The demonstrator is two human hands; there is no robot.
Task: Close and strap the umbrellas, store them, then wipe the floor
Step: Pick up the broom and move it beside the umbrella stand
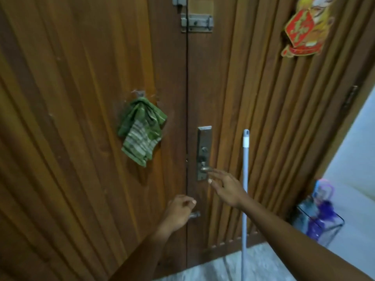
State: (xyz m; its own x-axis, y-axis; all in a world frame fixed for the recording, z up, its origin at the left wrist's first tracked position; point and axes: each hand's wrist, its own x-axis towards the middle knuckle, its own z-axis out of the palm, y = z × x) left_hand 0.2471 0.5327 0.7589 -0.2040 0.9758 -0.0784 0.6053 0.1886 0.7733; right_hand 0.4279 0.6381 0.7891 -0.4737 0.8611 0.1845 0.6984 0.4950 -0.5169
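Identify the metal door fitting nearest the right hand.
The silver lever handle beside the right hand; the sliding bolt sits high above, the small bolt by the left hand.

The door past your right hand is brown wood with long dark lines. Up and left of that hand hangs a green cloth with pale stripes, and the pole just beside it is pale grey with a white band near its top.
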